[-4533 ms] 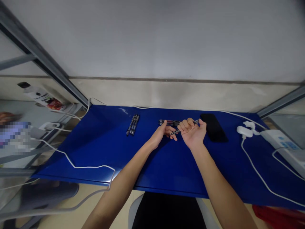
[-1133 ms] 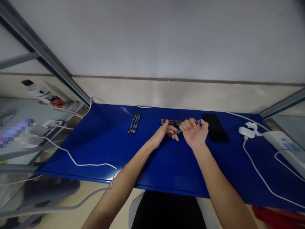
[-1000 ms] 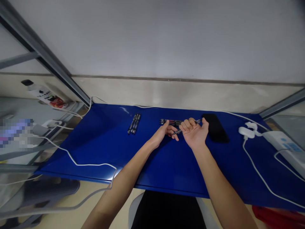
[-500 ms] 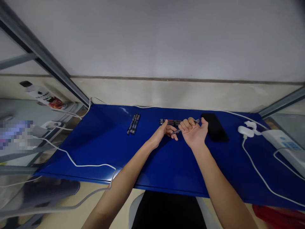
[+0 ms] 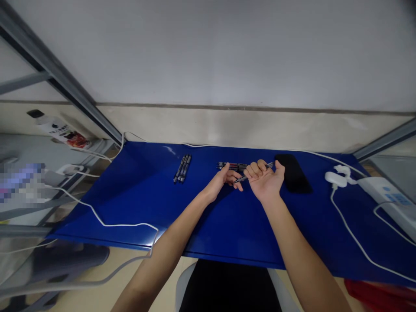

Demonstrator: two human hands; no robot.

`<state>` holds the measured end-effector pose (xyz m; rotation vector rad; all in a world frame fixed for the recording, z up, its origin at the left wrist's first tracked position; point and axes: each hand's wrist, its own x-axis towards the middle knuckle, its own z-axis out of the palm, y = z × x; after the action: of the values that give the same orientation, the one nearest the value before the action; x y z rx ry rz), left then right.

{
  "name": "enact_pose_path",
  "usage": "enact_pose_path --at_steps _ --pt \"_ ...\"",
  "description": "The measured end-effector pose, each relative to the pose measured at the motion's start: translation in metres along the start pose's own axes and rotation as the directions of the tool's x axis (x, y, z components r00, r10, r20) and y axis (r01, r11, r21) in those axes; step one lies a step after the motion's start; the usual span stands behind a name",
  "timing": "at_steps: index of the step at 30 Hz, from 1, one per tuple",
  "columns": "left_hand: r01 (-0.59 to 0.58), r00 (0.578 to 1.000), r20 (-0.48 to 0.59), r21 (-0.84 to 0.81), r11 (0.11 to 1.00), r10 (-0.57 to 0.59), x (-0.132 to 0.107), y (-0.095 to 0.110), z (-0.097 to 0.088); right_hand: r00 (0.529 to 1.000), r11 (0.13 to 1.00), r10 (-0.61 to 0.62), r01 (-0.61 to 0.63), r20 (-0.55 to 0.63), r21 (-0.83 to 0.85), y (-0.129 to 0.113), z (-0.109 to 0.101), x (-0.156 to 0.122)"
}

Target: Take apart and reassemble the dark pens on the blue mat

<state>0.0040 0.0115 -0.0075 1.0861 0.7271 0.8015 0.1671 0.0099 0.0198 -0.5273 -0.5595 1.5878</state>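
Observation:
My right hand (image 5: 264, 182) is turned palm up over the blue table (image 5: 130, 199), its fingers curled round a slim dark pen (image 5: 242, 178) that sticks out on both sides of the fist. My left hand (image 5: 221, 182) pinches the pen's left tip between thumb and fingers. Just behind the hands lies a small bundle of dark pens with red marks (image 5: 232, 166). A second group of three dark pens (image 5: 182, 168) lies farther left on the table.
A black phone (image 5: 292, 178) lies flat right of my right hand. White cables (image 5: 349, 236), a white charger (image 5: 334, 178) and a white power strip (image 5: 383, 195) sit at the right. Another white cable (image 5: 107, 224) crosses the left edge. A chair seat (image 5: 227, 288) is below.
Almost nothing differs: both hands stay on the same pen in the same spot, with only slight shifts of the view.

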Motion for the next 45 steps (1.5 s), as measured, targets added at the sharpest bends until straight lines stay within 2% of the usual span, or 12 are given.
enact_pose_path --at_steps 6,18,22,26,29,31,34,36,38,40,43,45 --pt "0.003 1.000 -0.026 0.018 1.000 -0.002 -0.002 0.003 0.002 1.000 0.996 -0.016 0.015 -0.013 -0.090 0.001 -0.002 0.001" --pt "-0.024 0.998 -0.049 0.048 0.999 0.026 -0.002 0.002 0.003 0.999 0.999 -0.034 0.034 -0.006 -0.030 0.001 -0.001 0.000" --pt "-0.071 0.996 -0.054 0.118 0.990 0.077 -0.002 0.001 0.003 0.998 0.996 -0.044 0.041 -0.045 -0.082 0.002 0.000 0.003" --pt "-0.090 0.985 -0.134 0.124 0.988 0.106 -0.004 0.006 -0.005 0.986 0.964 -0.148 0.128 -0.071 -0.232 0.009 -0.002 0.008" --pt "-0.135 0.947 -0.283 0.081 0.988 0.153 -0.004 0.011 -0.018 0.966 0.881 -0.242 0.177 -0.096 -0.438 0.016 -0.005 0.011" --pt "-0.192 0.894 -0.411 0.013 0.981 0.180 -0.003 0.015 -0.028 0.957 0.796 -0.282 0.195 -0.066 -0.573 0.020 -0.006 0.010" --pt "-0.287 0.809 -0.556 -0.087 0.954 0.193 -0.002 0.018 -0.040 0.961 0.621 -0.264 0.230 0.077 -0.749 0.024 -0.005 0.004" --pt "-0.319 0.776 -0.605 -0.132 0.938 0.178 -0.001 0.018 -0.044 0.966 0.471 -0.178 0.252 0.189 -0.845 0.026 -0.002 -0.001" --pt "-0.330 0.765 -0.622 -0.152 0.932 0.169 0.000 0.018 -0.043 0.959 0.325 -0.045 0.278 0.279 -0.904 0.029 0.002 -0.006" --pt "-0.332 0.769 -0.614 -0.147 0.932 0.177 0.000 0.016 -0.040 0.939 0.229 0.085 0.307 0.333 -0.924 0.034 0.007 -0.009" --pt "-0.318 0.795 -0.576 -0.129 0.939 0.190 0.001 0.012 -0.033 0.908 0.156 0.213 0.332 0.360 -0.930 0.040 0.010 -0.012" --pt "-0.292 0.802 -0.562 -0.070 0.954 0.204 0.001 0.012 -0.031 0.902 0.120 0.242 0.338 0.358 -0.933 0.041 0.010 -0.012"
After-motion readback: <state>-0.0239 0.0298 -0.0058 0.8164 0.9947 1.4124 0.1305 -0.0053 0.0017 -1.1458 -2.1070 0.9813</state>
